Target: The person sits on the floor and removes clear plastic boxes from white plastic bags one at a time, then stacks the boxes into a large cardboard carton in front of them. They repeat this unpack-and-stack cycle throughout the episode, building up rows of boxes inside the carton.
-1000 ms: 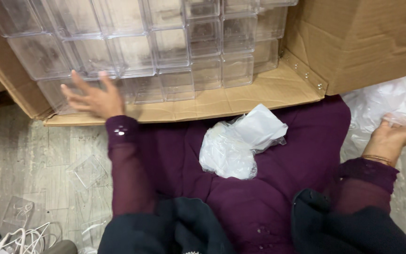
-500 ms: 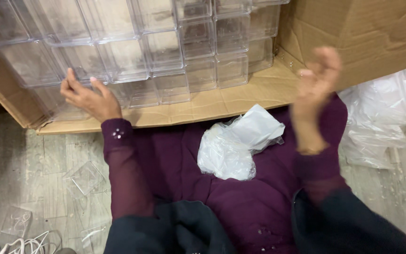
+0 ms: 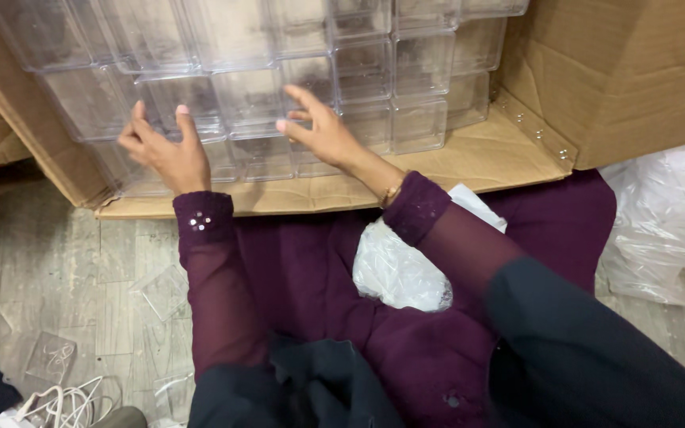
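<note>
Both hands are at the stack of clear plastic boxes [image 3: 279,87] lying in the open cardboard carton [image 3: 469,162], which fills the view from 10 to 2 o'clock. The left hand [image 3: 164,150] rests spread on the boxes at 10 o'clock; the right hand [image 3: 323,131] touches them at 12, fingers apart, gripping nothing. This looks like sorting or picking a box; pulling one calls for closing on its edges. The carton flap leaves room toward 6 o'clock, where a crumpled plastic bag [image 3: 398,273] lies on the lap.

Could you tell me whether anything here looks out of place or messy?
Mostly tidy: the clear boxes sit stacked in the cardboard carton. Odd bits: loose clear lids scattered on the floor by a tangle of white cable, and crumpled plastic wrap in the lap.
</note>
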The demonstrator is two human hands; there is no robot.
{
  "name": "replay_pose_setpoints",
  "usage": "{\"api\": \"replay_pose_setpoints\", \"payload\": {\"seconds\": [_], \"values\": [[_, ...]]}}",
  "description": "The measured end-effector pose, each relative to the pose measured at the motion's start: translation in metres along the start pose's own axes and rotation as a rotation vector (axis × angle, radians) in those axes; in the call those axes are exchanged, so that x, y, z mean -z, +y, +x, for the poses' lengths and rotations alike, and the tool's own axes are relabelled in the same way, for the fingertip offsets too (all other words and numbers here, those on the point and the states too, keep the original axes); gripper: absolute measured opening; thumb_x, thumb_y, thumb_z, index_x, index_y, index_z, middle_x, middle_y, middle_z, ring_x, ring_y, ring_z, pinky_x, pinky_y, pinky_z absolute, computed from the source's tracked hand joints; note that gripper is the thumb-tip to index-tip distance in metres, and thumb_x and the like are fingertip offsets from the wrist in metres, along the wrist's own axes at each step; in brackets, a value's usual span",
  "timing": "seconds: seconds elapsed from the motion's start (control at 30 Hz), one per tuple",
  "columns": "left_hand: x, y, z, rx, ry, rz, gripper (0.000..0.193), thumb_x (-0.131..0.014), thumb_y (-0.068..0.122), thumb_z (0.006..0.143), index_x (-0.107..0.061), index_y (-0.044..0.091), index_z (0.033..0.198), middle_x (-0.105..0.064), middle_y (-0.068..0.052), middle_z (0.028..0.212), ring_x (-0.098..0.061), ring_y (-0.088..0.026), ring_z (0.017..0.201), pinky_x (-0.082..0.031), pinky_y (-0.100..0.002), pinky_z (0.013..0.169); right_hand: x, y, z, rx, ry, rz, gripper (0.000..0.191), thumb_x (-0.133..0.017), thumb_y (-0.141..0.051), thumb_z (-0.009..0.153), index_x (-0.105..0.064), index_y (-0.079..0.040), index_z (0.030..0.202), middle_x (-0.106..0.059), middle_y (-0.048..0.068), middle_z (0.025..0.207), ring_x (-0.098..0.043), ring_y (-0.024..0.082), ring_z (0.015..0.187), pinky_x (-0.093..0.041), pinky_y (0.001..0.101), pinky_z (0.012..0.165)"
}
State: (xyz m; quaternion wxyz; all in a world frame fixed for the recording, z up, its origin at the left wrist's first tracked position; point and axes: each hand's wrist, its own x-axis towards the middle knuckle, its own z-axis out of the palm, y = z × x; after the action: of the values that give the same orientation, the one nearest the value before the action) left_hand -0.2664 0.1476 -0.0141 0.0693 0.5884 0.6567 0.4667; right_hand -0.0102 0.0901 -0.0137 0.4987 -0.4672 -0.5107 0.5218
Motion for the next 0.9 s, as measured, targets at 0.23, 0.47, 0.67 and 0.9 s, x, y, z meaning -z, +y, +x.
{"api": "replay_pose_setpoints", "payload": {"seconds": [0.23, 0.47, 0.67, 0.9], "values": [[0.023, 0.039, -0.028, -0.191, -0.086, -0.246, 0.072, -0.090, 0.012, 0.091, -0.047, 0.008, 0.149, -0.052, -0.013, 0.133, -0.056, -0.029, 0.124, -0.047, -0.044, 0.109, 0.020, 0.001, -0.005, 0.220, 0.214, -0.227, 0.053, -0.083, -0.019, 0.093, -0.045, -0.009, 0.128, -0.067, 0.016, 0.127, -0.069, 0.023, 0.117, -0.058, 0.0312, 0.092], [0.015, 0.110, -0.069, -0.184, -0.071, -0.194, 0.083, -0.093, 0.015, 0.088, -0.043, 0.009, 0.154, -0.047, -0.015, 0.125, -0.051, -0.030, 0.117, -0.046, -0.043, 0.103, 0.045, -0.028, -0.046, -0.017, 0.042, -0.118, 0.090, -0.074, -0.044, 0.092, -0.022, -0.015, 0.160, -0.050, 0.023, 0.151, -0.056, 0.033, 0.136, -0.055, 0.0429, 0.101], [-0.005, 0.123, -0.110, -0.173, -0.425, -0.530, 0.076, -0.085, 0.014, 0.089, -0.041, 0.010, 0.151, -0.050, -0.012, 0.126, -0.055, -0.026, 0.113, -0.053, -0.039, 0.091, 0.061, -0.034, -0.089, 0.104, 0.039, -0.460, 0.107, -0.086, -0.041, 0.087, -0.015, -0.014, 0.162, -0.041, 0.030, 0.156, -0.052, 0.039, 0.138, -0.046, 0.0474, 0.109], [-0.053, 0.138, -0.126, -0.222, -0.609, -0.537, 0.088, -0.081, 0.018, 0.093, -0.027, 0.019, 0.163, -0.052, -0.012, 0.130, -0.060, -0.021, 0.107, -0.057, -0.034, 0.085, 0.109, -0.018, -0.116, -0.452, 0.011, 0.182, 0.119, -0.085, -0.035, 0.075, -0.006, -0.018, 0.163, -0.051, 0.018, 0.131, -0.060, 0.015, 0.108, -0.055, 0.0282, 0.086]]}}
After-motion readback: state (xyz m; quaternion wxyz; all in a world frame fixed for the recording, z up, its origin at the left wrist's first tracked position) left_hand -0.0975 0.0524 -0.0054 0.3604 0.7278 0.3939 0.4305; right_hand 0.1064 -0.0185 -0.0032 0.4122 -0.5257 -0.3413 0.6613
